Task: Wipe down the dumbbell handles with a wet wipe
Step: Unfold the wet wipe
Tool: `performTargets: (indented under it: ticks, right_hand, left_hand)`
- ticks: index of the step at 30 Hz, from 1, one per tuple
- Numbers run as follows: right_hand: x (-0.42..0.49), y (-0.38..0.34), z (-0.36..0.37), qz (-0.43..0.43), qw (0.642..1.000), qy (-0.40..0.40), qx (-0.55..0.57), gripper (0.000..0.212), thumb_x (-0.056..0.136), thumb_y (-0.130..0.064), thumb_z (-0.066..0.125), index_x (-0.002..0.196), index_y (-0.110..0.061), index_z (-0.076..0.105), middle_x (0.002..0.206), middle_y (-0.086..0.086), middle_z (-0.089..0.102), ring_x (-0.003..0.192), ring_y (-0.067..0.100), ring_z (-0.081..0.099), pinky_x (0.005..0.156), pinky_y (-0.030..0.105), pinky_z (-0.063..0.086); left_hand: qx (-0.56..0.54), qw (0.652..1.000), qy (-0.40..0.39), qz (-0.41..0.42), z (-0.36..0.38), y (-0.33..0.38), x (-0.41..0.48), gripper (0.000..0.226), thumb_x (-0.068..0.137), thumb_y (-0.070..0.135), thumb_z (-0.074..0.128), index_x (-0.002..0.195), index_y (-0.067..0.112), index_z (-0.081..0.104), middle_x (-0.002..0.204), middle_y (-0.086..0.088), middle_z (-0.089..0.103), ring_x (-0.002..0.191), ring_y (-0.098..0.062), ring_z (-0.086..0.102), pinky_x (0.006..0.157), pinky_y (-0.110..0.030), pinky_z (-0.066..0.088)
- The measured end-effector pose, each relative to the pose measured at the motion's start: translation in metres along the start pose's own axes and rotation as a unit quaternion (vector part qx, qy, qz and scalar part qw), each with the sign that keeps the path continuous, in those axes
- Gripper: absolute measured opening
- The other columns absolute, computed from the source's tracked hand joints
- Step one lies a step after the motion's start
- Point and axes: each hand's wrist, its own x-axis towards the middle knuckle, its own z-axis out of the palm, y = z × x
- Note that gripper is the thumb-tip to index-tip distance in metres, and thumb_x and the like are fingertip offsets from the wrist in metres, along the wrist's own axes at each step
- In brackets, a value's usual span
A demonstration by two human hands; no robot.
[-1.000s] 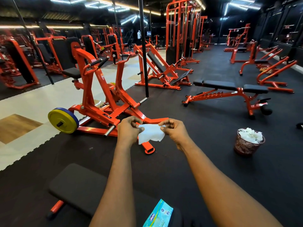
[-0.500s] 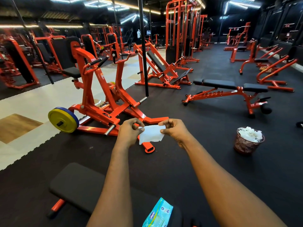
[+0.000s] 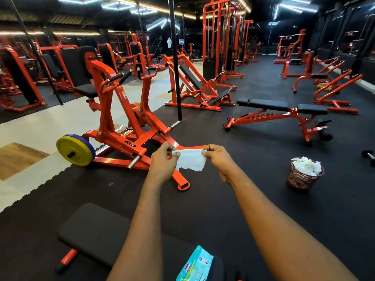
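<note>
A white wet wipe (image 3: 190,160) hangs spread between both hands in front of me. My left hand (image 3: 163,163) pinches its left corner and my right hand (image 3: 220,160) pinches its right corner, both held out over the black floor. A blue and green pack of wipes (image 3: 195,264) lies on the black bench pad (image 3: 97,230) just below me. Part of a dumbbell (image 3: 369,156) shows on the floor at the far right edge, well away from both hands.
A mesh waste basket (image 3: 302,179) full of used wipes stands on the floor to the right. An orange plate-loaded machine (image 3: 121,122) with a yellow weight plate (image 3: 74,152) is ahead left. An orange adjustable bench (image 3: 284,114) stands ahead right.
The hands have drawn slightly apart and the wipe is stretched wider between them. The view has barely shifted.
</note>
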Motion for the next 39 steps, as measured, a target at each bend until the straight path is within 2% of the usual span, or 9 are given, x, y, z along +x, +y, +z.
performTargets:
  ticks: [6,9,12,19,22,26,30,34,39]
  right_hand:
    - [-0.003,0.0,0.0,0.009,0.996,0.058,0.074,0.018,0.102,-0.015,0.046,0.096,-0.012,0.063,0.092,0.011,0.068,0.076,0.018,0.06,0.059,0.029,0.046]
    - [-0.007,0.002,-0.003,0.012,0.992,0.045,0.113,0.012,0.1,-0.019,0.054,0.105,-0.013,0.063,0.104,0.015,0.069,0.084,0.022,0.065,0.07,0.041,0.055]
    - [-0.013,0.003,-0.011,0.001,0.992,0.008,0.124,0.027,0.091,-0.009,0.067,0.116,-0.01,0.059,0.108,0.013,0.07,0.095,0.024,0.07,0.075,0.042,0.061]
    - [-0.032,0.004,-0.046,-0.046,0.996,-0.038,0.062,0.031,0.088,-0.008,0.069,0.118,-0.009,0.06,0.105,0.011,0.072,0.094,0.02,0.07,0.076,0.037,0.057]
    - [-0.043,0.006,-0.066,-0.025,0.997,-0.041,0.058,0.036,0.088,-0.008,0.069,0.122,-0.012,0.056,0.107,0.009,0.068,0.092,0.019,0.069,0.072,0.029,0.057]
    - [-0.058,0.02,-0.1,-0.002,0.998,0.026,0.058,0.042,0.083,0.0,0.068,0.121,-0.013,0.056,0.114,0.013,0.064,0.1,0.026,0.067,0.079,0.042,0.056]
    - [-0.077,0.036,-0.141,0.018,0.99,0.094,0.103,0.053,0.073,-0.002,0.076,0.12,-0.014,0.055,0.121,0.021,0.063,0.107,0.034,0.066,0.079,0.041,0.057]
    - [-0.111,0.044,-0.194,0.024,0.98,0.159,0.115,0.045,0.08,0.002,0.074,0.121,-0.001,0.055,0.114,0.019,0.069,0.101,0.03,0.07,0.078,0.036,0.058]
    - [-0.163,0.052,-0.258,-0.024,0.959,0.269,0.087,0.011,0.085,0.01,0.062,0.092,0.002,0.06,0.097,0.014,0.067,0.087,0.021,0.066,0.061,0.023,0.053]
  left_hand:
    - [-0.076,0.996,0.032,0.043,0.016,0.009,-0.003,0.02,0.098,0.01,0.063,0.1,0.021,0.047,0.061,0.011,0.051,0.059,-0.008,0.047,0.061,-0.032,0.044]
    - [-0.102,0.992,0.057,0.044,0.02,0.018,-0.008,0.026,0.095,0.004,0.066,0.107,0.015,0.046,0.066,0.001,0.047,0.061,-0.009,0.047,0.054,-0.015,0.046]
    - [-0.094,0.995,0.033,0.031,0.025,0.017,-0.008,0.027,0.093,0.007,0.067,0.11,0.017,0.049,0.069,-0.006,0.053,0.065,-0.017,0.055,0.054,-0.023,0.052]
    - [-0.131,0.976,-0.173,0.026,0.047,0.025,-0.004,0.037,0.095,0.003,0.058,0.129,0.017,0.058,0.12,0.003,0.065,0.113,-0.011,0.061,0.09,-0.019,0.047]
    - [-0.14,0.95,-0.277,0.035,0.066,0.034,-0.004,0.034,0.099,0.004,0.055,0.129,0.019,0.06,0.122,0.0,0.069,0.114,-0.013,0.065,0.096,-0.029,0.052]
    - [-0.114,0.942,-0.306,0.082,0.099,0.048,-0.005,0.01,0.098,0.015,0.06,0.102,0.023,0.065,0.094,-0.001,0.074,0.092,-0.019,0.071,0.085,-0.047,0.056]
    - [-0.121,0.94,-0.3,0.112,0.134,0.074,-0.011,0.008,0.098,0.014,0.06,0.094,0.021,0.059,0.069,0.006,0.065,0.072,-0.013,0.059,0.069,-0.037,0.048]
    - [-0.15,0.921,-0.333,0.133,0.177,0.116,-0.03,0.007,0.099,0.013,0.054,0.096,0.019,0.053,0.081,-0.02,0.062,0.073,-0.022,0.053,0.067,-0.036,0.041]
    - [-0.19,0.874,-0.404,0.193,0.227,0.175,-0.062,0.018,0.096,0.0,0.051,0.094,0.018,0.053,0.08,-0.001,0.068,0.073,-0.015,0.056,0.068,-0.033,0.043]
